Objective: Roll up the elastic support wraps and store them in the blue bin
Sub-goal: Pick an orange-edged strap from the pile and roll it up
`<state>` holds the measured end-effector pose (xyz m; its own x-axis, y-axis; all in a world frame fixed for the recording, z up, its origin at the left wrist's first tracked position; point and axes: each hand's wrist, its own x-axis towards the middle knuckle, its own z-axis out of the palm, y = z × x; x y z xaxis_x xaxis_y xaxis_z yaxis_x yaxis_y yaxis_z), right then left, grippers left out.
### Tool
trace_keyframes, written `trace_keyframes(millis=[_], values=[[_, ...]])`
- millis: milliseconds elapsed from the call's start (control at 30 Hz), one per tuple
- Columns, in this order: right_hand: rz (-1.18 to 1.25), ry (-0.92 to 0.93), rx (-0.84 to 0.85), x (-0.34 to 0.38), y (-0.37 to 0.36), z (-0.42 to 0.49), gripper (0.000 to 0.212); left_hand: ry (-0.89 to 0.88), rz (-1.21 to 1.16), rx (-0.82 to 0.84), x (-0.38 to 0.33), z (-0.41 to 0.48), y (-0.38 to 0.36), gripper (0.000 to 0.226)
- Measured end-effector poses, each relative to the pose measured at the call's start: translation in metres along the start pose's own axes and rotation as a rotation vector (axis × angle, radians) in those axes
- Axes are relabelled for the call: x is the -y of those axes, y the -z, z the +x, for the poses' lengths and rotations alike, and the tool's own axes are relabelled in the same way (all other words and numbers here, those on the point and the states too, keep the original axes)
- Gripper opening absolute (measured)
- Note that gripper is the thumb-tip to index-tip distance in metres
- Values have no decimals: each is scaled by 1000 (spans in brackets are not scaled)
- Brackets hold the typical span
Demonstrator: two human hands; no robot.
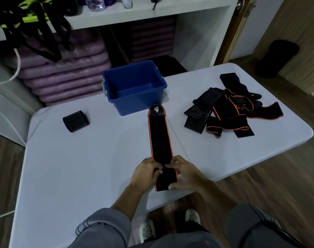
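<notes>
We see one long black wrap (160,140) with orange edges lying flat on the white surface (81,167). Its looped far end is just before the blue bin (134,102). Our left grip (145,173) and right grip (185,176) both pinch this wrap near its near end, with fingers curled on the fabric. One rolled wrap (75,120) sits left of the bin, and a loose pile of wraps (229,111) lies at the right.

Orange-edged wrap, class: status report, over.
Flat, unrolled orange-edged wrap; left hand and right hand hold its near end. Nothing seen in blue bin. Nothing in the way.
</notes>
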<state>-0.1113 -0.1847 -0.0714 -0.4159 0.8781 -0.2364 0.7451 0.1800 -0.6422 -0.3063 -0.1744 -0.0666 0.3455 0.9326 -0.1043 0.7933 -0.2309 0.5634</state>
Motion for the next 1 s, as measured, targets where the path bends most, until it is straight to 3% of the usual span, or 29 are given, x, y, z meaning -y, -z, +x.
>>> trace_keyframes(millis=[200,333,400,500,667,1000], values=[[-132,43,88,-2,6,1,92,-91,94,141,2,-9,8,72],[-155,54,80,-1,6,-2,86,-132,234,170,3,-15,5,85],[-150,61,52,1,7,-3,75,-132,241,171,3,-17,2,82],[-100,41,2,8,11,-3,49,-96,132,114,-1,-17,1,61],[104,-74,-42,10,13,5,23,106,-138,146,-3,-3,8,38],[230,-341,-140,11,6,29,22,392,-424,-34,-10,18,0,20]])
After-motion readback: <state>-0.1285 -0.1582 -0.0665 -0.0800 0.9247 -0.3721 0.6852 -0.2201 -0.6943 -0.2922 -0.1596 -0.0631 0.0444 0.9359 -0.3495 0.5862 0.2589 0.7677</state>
